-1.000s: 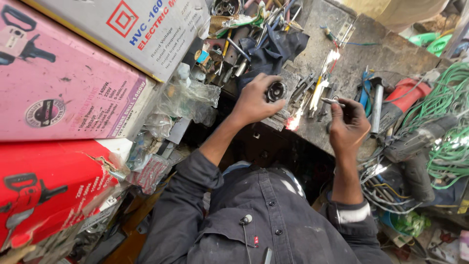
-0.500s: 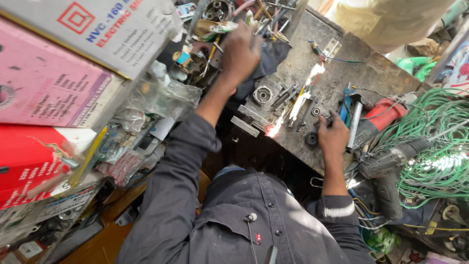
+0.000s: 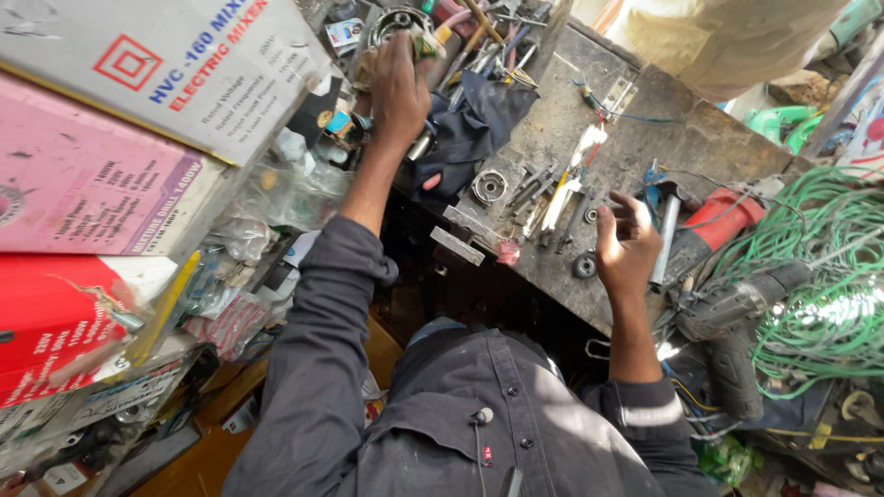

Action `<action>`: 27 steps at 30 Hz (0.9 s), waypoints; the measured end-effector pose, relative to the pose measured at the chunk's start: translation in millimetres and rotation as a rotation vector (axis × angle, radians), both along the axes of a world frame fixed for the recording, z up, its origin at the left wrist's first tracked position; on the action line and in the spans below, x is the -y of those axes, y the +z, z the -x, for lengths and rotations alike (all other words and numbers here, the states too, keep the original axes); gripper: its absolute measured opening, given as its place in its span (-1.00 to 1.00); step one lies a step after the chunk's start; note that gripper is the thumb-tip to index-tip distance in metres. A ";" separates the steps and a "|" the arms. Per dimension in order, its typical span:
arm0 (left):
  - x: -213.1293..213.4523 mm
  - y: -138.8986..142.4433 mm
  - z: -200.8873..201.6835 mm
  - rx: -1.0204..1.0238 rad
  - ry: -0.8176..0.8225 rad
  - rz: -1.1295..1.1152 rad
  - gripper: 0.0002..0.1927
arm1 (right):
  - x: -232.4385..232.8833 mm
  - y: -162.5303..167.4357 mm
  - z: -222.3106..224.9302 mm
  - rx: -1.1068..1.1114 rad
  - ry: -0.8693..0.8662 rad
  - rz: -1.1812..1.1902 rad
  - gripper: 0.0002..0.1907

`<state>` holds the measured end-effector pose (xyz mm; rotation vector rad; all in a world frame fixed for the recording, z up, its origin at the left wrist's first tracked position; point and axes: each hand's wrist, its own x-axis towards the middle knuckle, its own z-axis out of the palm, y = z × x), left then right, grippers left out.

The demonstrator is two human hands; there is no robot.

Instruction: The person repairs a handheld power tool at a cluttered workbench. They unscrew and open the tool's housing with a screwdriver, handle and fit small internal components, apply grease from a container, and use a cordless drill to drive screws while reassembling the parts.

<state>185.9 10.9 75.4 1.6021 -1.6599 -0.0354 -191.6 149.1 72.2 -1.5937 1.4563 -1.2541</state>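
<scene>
Grey workbench (image 3: 589,120) carries scattered tools and parts; green cable (image 3: 820,276) coils at its right. Dark cloth (image 3: 479,120) lies beside the left hand (image 3: 401,87), which reaches into the tool pile, fingers curled down; what it grips cannot be told. Right hand (image 3: 626,244) hovers empty, fingers apart, just beside a bearing (image 3: 584,266). Round metal part (image 3: 489,186) sits between the hands.

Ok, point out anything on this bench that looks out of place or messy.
The green wire lies in a loose tangle at the bench's right end, spilling over a dark power drill. Small metal parts lie scattered between the left hand and right hand.
</scene>
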 end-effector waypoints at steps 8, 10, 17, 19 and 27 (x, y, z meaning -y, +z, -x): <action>-28.7 10.2 9.4 -0.163 -0.304 0.118 -0.77 | 87.2 35.5 -130.3 0.207 0.278 -0.096 -0.62; -30.2 12.2 7.9 -0.094 -0.332 0.138 -0.74 | 104.2 40.4 -154.7 0.277 0.327 -0.197 -0.55; -27.4 17.5 0.6 -0.149 -0.423 0.054 -0.84 | 112.6 34.2 -178.0 0.687 0.397 -0.436 -0.48; -26.6 20.5 -0.5 -0.155 -0.422 0.019 -0.85 | 111.1 28.6 -176.4 0.737 0.390 -0.464 -0.47; -27.1 33.1 -0.9 -0.146 -0.518 0.035 -0.83 | 121.5 27.4 -176.0 0.914 0.483 -0.508 -0.42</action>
